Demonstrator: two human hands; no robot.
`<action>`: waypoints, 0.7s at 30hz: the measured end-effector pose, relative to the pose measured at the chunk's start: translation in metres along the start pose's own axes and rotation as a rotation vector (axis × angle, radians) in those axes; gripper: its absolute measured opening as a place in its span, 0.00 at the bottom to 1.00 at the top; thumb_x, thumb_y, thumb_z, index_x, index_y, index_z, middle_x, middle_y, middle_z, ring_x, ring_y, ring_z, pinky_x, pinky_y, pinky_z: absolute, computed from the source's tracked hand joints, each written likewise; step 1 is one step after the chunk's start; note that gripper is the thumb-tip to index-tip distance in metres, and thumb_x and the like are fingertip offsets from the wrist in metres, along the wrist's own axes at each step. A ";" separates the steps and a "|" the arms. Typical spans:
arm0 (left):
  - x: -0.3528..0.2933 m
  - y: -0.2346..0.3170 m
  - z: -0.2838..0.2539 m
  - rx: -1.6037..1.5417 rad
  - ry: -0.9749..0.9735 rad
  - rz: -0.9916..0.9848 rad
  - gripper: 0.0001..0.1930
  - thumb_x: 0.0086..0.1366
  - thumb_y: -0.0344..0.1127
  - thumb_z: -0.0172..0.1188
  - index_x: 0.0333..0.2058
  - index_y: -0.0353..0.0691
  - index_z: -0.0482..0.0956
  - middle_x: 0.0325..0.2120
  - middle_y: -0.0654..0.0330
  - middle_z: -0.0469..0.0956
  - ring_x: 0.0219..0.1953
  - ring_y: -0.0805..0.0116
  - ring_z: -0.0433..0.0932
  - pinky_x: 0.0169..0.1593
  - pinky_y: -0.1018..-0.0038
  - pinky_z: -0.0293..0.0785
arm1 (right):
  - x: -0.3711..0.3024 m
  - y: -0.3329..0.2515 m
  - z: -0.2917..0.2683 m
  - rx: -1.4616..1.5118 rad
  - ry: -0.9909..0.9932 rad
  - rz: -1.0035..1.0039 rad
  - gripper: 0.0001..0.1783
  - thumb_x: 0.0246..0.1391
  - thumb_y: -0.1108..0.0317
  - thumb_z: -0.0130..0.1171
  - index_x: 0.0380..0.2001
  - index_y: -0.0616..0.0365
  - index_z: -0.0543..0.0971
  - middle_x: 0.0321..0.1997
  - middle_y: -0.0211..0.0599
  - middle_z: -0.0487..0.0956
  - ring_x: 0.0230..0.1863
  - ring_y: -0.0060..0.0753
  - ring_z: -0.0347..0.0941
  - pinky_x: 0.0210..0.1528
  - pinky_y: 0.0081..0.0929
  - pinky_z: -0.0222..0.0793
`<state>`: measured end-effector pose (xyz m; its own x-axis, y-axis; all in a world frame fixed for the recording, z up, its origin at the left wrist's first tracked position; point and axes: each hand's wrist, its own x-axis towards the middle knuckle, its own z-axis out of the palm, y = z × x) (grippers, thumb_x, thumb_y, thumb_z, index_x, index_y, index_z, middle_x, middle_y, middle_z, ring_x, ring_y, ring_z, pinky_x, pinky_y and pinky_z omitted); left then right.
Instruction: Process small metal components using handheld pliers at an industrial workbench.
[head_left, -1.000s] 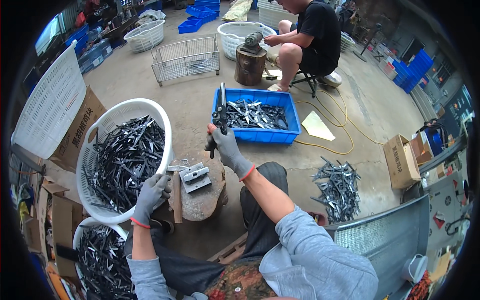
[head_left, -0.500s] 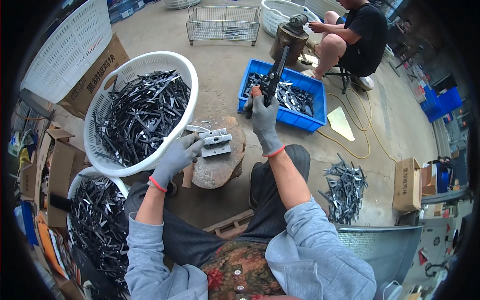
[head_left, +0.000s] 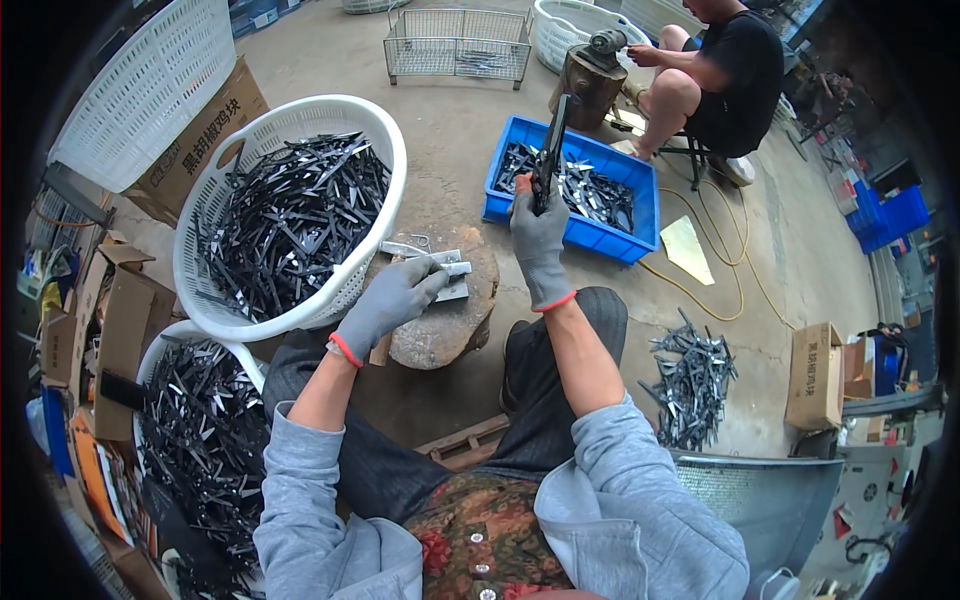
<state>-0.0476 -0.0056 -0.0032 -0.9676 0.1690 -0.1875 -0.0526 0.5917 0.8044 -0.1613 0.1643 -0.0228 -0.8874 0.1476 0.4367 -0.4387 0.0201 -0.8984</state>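
Note:
My right hand (head_left: 540, 235), in a grey glove with a red cuff, is raised in front of me. Its fingers wrap around a bunch of dark metal blades (head_left: 553, 150) that look like scissor halves and point away from me. My left hand (head_left: 393, 303), gloved alike, reaches over a grey metal fixture (head_left: 453, 291) on a wooden stump (head_left: 432, 340). Its fingertips are pressed together at the fixture, and what they pinch, if anything, is hidden. A metal bar with a wire loop (head_left: 418, 248) lies on the stump behind the hand.
White baskets (head_left: 398, 150) of dark blades stand to my left. Ahead is a blue crate (head_left: 650, 215) with more blades. A loose blade pile (head_left: 690, 385) lies on the floor at right, near a yellow hose (head_left: 742, 285). Another person (head_left: 735, 75) sits at the far right.
My left hand has moved right and over the fixture, covering much of it. My right hand still holds the blades, which are now turned more edge-on.

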 end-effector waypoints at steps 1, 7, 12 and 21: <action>0.000 -0.001 0.001 -0.015 0.001 -0.019 0.15 0.63 0.40 0.49 0.39 0.33 0.74 0.22 0.59 0.73 0.24 0.75 0.71 0.31 0.76 0.68 | 0.000 -0.001 0.001 0.003 0.001 0.000 0.06 0.52 0.72 0.54 0.26 0.63 0.70 0.16 0.29 0.67 0.19 0.15 0.59 0.21 0.16 0.55; 0.004 0.003 0.021 -0.319 0.063 0.083 0.19 0.62 0.43 0.51 0.43 0.32 0.72 0.30 0.59 0.76 0.30 0.74 0.72 0.32 0.74 0.67 | -0.014 -0.007 0.005 0.015 -0.174 -0.007 0.13 0.50 0.66 0.57 0.36 0.61 0.68 0.23 0.30 0.68 0.25 0.20 0.63 0.29 0.20 0.61; 0.006 0.002 0.041 -0.630 0.078 0.089 0.16 0.62 0.38 0.51 0.44 0.32 0.70 0.29 0.64 0.72 0.31 0.81 0.70 0.33 0.83 0.68 | -0.045 0.004 0.028 -0.155 -0.299 0.182 0.23 0.53 0.54 0.52 0.43 0.62 0.67 0.27 0.39 0.70 0.31 0.32 0.67 0.37 0.28 0.62; -0.025 -0.059 0.046 -0.589 -0.091 -0.130 0.12 0.64 0.37 0.47 0.37 0.33 0.72 0.19 0.62 0.72 0.20 0.76 0.72 0.27 0.80 0.70 | -0.099 0.030 -0.003 0.272 -0.412 0.834 0.17 0.56 0.52 0.48 0.31 0.55 0.73 0.21 0.25 0.71 0.15 0.14 0.62 0.16 0.15 0.58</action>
<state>-0.0087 -0.0088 -0.0714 -0.9204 0.2064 -0.3319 -0.3220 0.0810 0.9433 -0.0859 0.1534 -0.0927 -0.8856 -0.3485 -0.3069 0.3821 -0.1715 -0.9081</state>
